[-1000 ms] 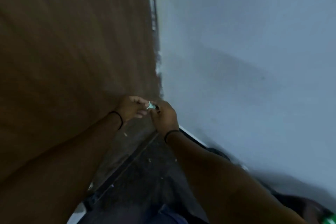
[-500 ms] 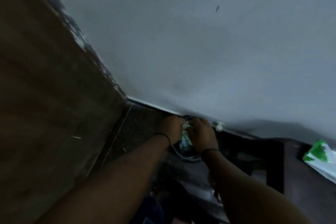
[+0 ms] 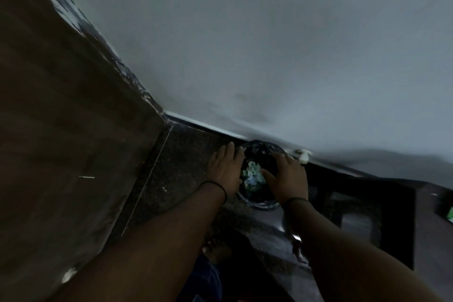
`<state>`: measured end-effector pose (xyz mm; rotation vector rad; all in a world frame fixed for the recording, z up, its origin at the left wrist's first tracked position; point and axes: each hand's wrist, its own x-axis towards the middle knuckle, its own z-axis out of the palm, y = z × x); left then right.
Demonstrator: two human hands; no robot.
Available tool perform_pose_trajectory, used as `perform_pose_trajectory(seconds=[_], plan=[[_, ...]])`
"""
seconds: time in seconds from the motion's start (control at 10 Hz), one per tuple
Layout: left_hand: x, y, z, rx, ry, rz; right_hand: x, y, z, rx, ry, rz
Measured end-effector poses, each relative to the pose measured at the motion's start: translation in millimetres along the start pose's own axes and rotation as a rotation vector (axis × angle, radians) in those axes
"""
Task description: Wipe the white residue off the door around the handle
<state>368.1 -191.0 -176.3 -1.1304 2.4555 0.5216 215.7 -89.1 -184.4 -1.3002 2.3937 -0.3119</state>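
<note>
The brown wooden door [image 3: 68, 130] fills the left side; its handle is out of view. White smears run along its edge by the wall. Both my hands hover over a small round black bin [image 3: 259, 203] on the floor by the wall. My left hand [image 3: 226, 169] has its fingers straight and holds nothing. My right hand [image 3: 288, 176] is spread with relaxed fingers and is empty too. Between them, inside the bin, lies a crumpled pale green and white wad [image 3: 252, 176].
A grey-white wall [image 3: 269, 44] rises behind the bin. The floor is dark speckled stone [image 3: 186, 162]. A small white lump [image 3: 303, 155] sits at the skirting. Dark furniture [image 3: 355, 216] stands to the right. My bare foot [image 3: 215, 250] shows below.
The hands went from pinching a small greenish wad together near the door down to the bin. The wad has left my fingers and both hands have spread apart.
</note>
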Motion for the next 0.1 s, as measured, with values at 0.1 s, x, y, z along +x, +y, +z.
perform_pose_trajectory(seconds=[0.1], plan=[[-15.6, -9.0, -24.4, 0.026, 0.086, 0.008, -8.0, -24.5, -17.2, -0.092, 0.025, -0.054]])
